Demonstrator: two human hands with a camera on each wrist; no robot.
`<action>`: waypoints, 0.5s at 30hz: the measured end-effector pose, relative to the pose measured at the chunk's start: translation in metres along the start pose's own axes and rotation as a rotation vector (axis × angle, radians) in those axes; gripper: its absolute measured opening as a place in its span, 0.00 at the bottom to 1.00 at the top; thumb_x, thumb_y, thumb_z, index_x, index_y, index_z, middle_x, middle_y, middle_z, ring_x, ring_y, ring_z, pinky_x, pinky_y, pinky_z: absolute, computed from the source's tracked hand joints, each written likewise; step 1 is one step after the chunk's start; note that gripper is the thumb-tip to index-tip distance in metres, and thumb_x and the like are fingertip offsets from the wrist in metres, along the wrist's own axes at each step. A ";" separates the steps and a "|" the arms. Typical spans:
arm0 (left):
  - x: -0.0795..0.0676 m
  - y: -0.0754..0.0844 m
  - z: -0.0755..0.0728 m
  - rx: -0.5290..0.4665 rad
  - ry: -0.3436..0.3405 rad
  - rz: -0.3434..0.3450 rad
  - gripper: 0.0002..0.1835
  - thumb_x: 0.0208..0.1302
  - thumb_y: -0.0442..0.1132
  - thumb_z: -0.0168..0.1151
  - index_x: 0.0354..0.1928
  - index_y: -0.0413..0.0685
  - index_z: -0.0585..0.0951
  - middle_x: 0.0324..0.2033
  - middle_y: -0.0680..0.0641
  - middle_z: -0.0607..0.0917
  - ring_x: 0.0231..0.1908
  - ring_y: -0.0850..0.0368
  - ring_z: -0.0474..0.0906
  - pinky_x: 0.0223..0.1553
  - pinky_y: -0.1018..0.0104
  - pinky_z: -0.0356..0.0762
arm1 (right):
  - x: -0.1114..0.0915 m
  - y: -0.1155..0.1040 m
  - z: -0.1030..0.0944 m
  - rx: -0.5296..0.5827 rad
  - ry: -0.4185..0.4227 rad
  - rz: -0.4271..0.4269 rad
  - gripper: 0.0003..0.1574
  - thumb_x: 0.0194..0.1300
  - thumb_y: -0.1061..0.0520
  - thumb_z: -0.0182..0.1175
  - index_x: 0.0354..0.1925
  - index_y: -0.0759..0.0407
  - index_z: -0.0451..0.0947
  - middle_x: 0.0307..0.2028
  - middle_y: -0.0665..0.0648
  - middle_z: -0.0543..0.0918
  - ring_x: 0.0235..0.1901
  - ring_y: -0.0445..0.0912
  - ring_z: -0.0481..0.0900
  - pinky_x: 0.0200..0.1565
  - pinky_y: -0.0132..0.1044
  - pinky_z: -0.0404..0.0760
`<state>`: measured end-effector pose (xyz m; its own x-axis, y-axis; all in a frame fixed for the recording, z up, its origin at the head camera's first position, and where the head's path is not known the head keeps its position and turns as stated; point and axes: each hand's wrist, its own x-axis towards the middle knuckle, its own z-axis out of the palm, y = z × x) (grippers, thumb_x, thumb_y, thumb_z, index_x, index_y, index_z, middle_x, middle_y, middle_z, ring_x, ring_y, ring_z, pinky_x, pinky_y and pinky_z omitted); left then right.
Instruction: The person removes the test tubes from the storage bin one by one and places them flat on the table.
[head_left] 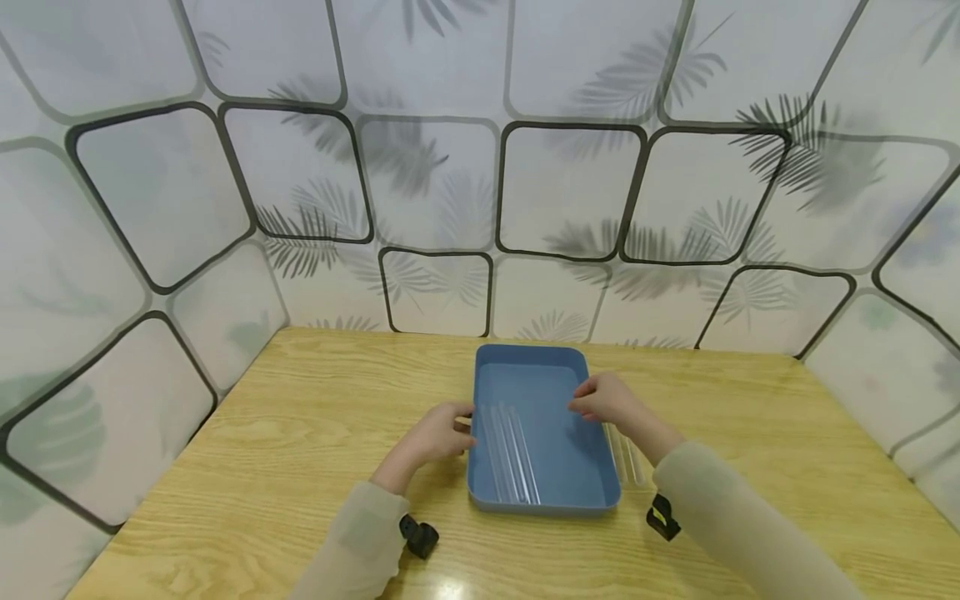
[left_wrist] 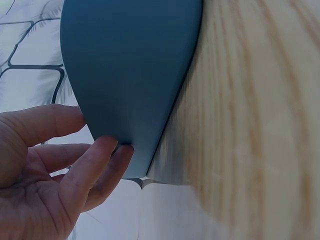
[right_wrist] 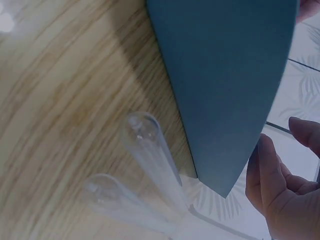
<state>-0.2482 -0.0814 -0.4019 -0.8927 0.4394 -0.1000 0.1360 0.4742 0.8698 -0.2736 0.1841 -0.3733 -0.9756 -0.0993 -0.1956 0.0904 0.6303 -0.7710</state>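
Note:
A blue rectangular tray (head_left: 551, 442) sits on the wooden table. Several clear test tubes (head_left: 510, 458) lie lengthwise along its left side. My left hand (head_left: 442, 433) is at the tray's left wall, and in the left wrist view its fingertips (left_wrist: 106, 145) touch the wall's outer face. Over the right rim is my right hand (head_left: 611, 400), fingers loosely bent and thumb apart, with nothing seen between them. Two more clear tubes (right_wrist: 150, 145) with rounded ends lie on the table just outside the tray's right wall.
The light wooden table (head_left: 337, 392) meets patterned wall panels (head_left: 435, 292) at the back and sides. A black wrist device (head_left: 420, 536) hangs below the left sleeve, another (head_left: 662, 518) below the right one.

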 end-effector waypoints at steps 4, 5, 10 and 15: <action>0.000 -0.001 0.000 0.002 0.000 0.001 0.30 0.55 0.26 0.56 0.60 0.28 0.60 0.54 0.32 0.68 0.48 0.42 0.72 0.33 0.61 0.76 | -0.001 0.000 0.004 -0.004 -0.007 -0.010 0.21 0.53 0.65 0.59 0.45 0.78 0.70 0.38 0.67 0.76 0.35 0.55 0.78 0.34 0.38 0.78; 0.000 -0.001 0.000 0.001 0.000 0.001 0.30 0.55 0.26 0.56 0.60 0.27 0.60 0.54 0.32 0.68 0.48 0.42 0.72 0.33 0.61 0.76 | -0.001 0.000 0.005 0.000 -0.007 -0.007 0.21 0.53 0.65 0.59 0.44 0.78 0.71 0.38 0.67 0.76 0.35 0.55 0.78 0.34 0.38 0.78; 0.000 0.000 0.000 -0.006 -0.001 -0.001 0.30 0.55 0.26 0.56 0.60 0.28 0.60 0.54 0.32 0.68 0.48 0.42 0.71 0.33 0.61 0.76 | -0.003 -0.001 0.010 -0.014 -0.016 0.000 0.20 0.53 0.65 0.59 0.43 0.77 0.71 0.37 0.65 0.77 0.33 0.51 0.78 0.34 0.38 0.78; -0.001 0.001 -0.001 0.000 -0.003 0.004 0.30 0.55 0.26 0.56 0.60 0.27 0.60 0.54 0.32 0.68 0.48 0.42 0.72 0.32 0.62 0.76 | -0.003 -0.002 0.015 -0.045 -0.013 0.008 0.19 0.52 0.64 0.61 0.42 0.75 0.73 0.36 0.63 0.77 0.30 0.47 0.78 0.32 0.37 0.78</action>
<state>-0.2476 -0.0822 -0.4009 -0.8908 0.4436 -0.0985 0.1391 0.4726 0.8702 -0.2678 0.1719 -0.3804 -0.9723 -0.1040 -0.2093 0.0885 0.6649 -0.7416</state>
